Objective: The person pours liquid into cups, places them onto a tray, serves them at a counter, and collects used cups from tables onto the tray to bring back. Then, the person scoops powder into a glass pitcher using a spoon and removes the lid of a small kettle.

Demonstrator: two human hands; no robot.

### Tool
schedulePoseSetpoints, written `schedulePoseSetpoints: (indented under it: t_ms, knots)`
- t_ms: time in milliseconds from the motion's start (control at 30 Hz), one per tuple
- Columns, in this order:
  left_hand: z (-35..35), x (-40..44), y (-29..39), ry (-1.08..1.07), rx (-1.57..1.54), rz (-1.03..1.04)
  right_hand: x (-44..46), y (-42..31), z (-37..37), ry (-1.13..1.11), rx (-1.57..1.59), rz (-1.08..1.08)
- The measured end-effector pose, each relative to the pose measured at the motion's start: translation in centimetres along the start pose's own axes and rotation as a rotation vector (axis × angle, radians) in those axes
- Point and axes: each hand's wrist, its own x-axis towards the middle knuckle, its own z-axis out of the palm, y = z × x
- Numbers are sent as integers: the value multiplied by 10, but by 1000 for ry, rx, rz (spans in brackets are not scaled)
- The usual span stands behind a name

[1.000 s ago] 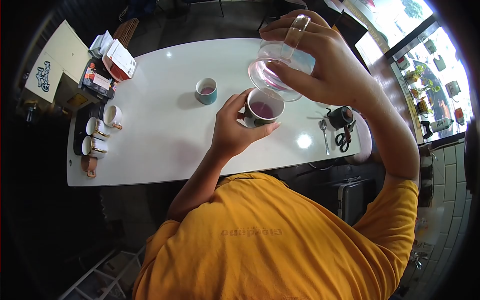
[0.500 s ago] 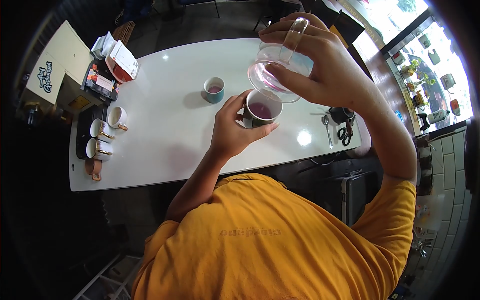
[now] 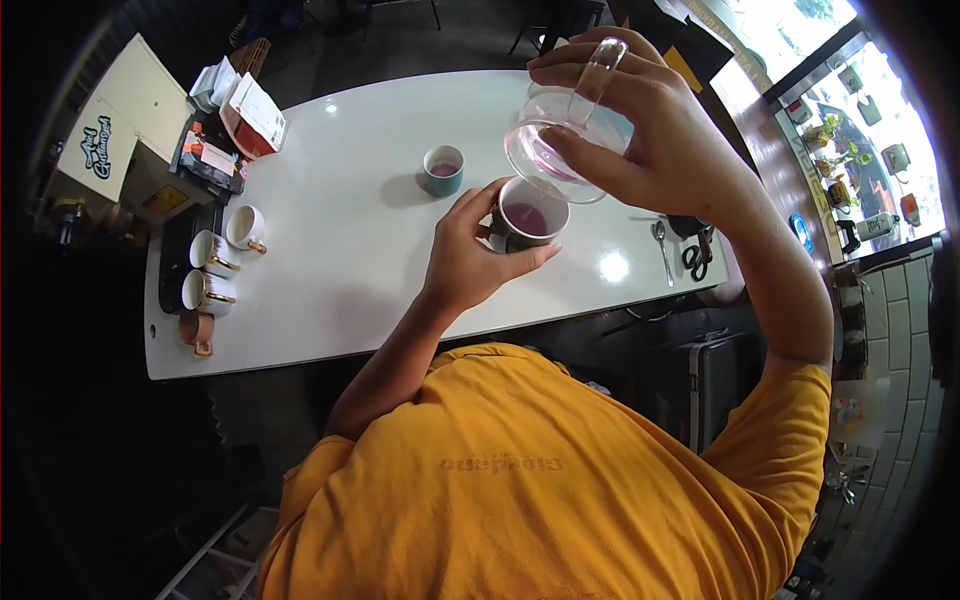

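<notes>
My left hand (image 3: pixel 475 245) is wrapped round a dark-sided cup (image 3: pixel 527 241) with a pale inside, which holds purple liquid. Above it, my right hand (image 3: pixel 640 125) grips a clear glass pitcher (image 3: pixel 565 185) with a looped glass handle. The pitcher is tilted, its wide mouth over the cup's rim; a little pink tint shows in the glass. I cannot make out a stream between them. A smaller teal cup (image 3: pixel 443 181) with some purple liquid stands on the white table (image 3: pixel 340 240), beyond my left hand.
Several mugs (image 3: pixel 212 252) line the table's left end, near a boxed package (image 3: pixel 254 112) and a dark pouch (image 3: pixel 212 160). A spoon (image 3: pixel 664 255) and black scissors (image 3: pixel 695 262) lie at the right, beside a dark container (image 3: pixel 684 226). Windows (image 3: pixel 870 130) are at the right.
The view has shifted slightly, so the table items appear a bit further right. Both hands keep their holds, and the pitcher stays tilted above the cup.
</notes>
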Motion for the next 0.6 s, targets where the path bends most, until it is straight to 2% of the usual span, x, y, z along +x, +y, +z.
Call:
schedulePoseSetpoints:
  t_ms: [267, 333, 500, 600]
  knots:
    - [-2, 1, -2, 5, 10, -5, 1, 5, 4, -12, -31, -22]
    - [1, 2, -4, 87, -31, 29, 1, 6, 5, -18, -24, -8]
    - [-3, 1, -7, 104, -22, 31, 0, 15, 12, -41, 17, 20]
    - [-9, -3, -10, 106, -32, 13, -5, 27, 25, -2, 295, 261]
